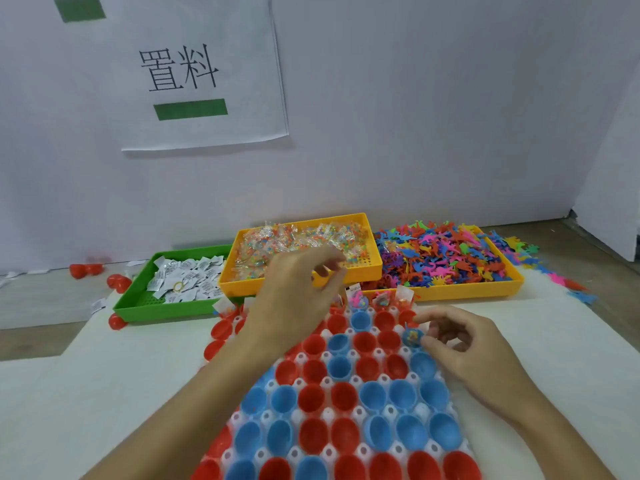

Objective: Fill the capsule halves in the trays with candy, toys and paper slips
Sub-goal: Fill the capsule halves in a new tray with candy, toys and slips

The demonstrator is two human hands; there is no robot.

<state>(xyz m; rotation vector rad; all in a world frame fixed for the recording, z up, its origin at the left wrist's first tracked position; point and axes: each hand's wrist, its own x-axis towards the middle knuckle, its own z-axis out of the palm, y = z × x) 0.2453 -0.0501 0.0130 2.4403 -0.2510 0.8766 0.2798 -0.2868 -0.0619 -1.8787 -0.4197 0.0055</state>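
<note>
Your right hand fingers curl at a filled blue capsule half; left hand pinches something orange beside the candy tray.
</note>
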